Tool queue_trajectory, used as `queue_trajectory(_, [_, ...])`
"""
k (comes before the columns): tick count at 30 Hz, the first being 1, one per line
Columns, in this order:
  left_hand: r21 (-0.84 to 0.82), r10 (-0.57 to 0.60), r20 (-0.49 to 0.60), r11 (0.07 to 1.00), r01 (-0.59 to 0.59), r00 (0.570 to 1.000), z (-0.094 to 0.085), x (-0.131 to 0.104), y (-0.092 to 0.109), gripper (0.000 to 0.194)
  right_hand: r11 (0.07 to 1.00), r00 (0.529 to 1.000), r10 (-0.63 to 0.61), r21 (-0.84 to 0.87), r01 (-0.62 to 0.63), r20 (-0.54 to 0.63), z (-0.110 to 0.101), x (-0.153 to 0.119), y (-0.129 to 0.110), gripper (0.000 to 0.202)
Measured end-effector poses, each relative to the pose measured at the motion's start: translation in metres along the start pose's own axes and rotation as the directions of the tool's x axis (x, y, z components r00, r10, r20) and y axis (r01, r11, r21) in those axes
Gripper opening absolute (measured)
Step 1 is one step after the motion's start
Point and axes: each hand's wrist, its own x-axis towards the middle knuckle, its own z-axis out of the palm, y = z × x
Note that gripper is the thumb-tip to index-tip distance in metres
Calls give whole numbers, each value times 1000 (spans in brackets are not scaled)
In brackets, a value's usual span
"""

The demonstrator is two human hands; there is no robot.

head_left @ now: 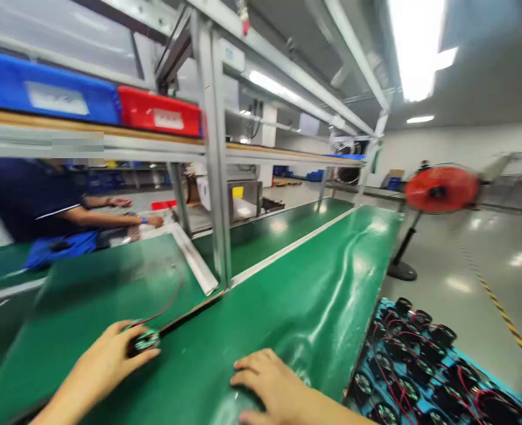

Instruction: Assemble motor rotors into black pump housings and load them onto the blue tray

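Observation:
My left hand (117, 357) is closed around a small round motor part (146, 341), black with a green circuit face. A thin red wire (166, 308) runs up from it over the green bench. Low over the green mat (208, 342), my right hand (267, 383) has its fingers spread and bent, with nothing seen in them. Whether its fingertips touch the mat I cannot tell. To the right, a blue tray (462, 359) carries several similar black round parts (420, 369) with red wires.
A metal frame post (217, 177) rises from the bench. Its shelf holds a blue bin (66, 97) and a red bin (163, 112). Across the bench a person in a dark shirt (26, 198) works with both hands. An orange fan (440, 189) stands at the right.

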Motion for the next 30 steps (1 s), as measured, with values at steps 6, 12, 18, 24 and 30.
queue_trajectory(6, [0,41,245,999,-42,969,6,-92,120,39,988,997,72,136,-73,12,-23,11,-21,39])
queue_trajectory(12, [2,38,138,999,-39,990,9,-99,122,42,932,997,-43,362,19,58,-11,75,-39,45])
queue_trajectory(18, [-35,82,16,996,-82,996,-24,-73,120,48,524,991,-41,847,-85,125,-17,123,-53,45])
queue_trajectory(24, [-113,201,37,974,-196,979,-24,-50,110,48,547,976,218,830,-111,-14,-18,118,-43,44])
queue_trajectory(30, [-81,167,7,983,-166,986,-56,-17,102,45,842,806,-357,211,496,-473,10,91,-122,9])
